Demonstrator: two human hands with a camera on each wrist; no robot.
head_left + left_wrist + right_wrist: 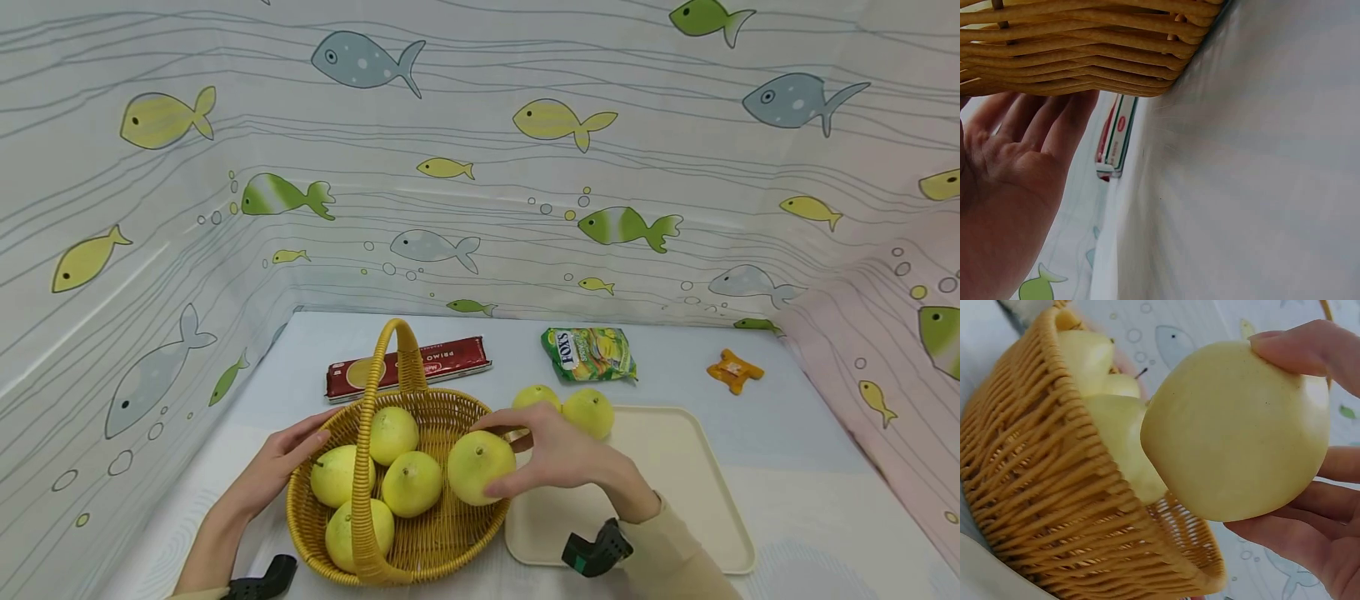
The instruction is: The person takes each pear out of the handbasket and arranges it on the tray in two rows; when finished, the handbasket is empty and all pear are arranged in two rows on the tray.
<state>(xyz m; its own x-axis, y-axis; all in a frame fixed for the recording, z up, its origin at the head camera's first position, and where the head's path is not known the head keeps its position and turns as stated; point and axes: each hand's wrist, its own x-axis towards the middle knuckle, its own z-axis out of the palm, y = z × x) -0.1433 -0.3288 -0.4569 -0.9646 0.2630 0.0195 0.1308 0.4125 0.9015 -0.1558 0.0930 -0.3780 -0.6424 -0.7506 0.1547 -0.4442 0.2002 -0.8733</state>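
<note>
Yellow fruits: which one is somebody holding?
The fruit in the right hand, at the right side of the basket; no hand holds the others.

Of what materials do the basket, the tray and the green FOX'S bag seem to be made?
The basket is woven from yellow-brown strands with a slight gloss; they may be rattan or a plastic imitation. The tray is probably plastic: its cream surface looks smooth and even, with rounded corners. The FOX'S bag is likely thin plastic film, given its colourful print and crinkled shape.

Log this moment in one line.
right hand: holds yellow fruit | left hand: touches basket | inside basket: four fruits | tray: right of basket
</note>
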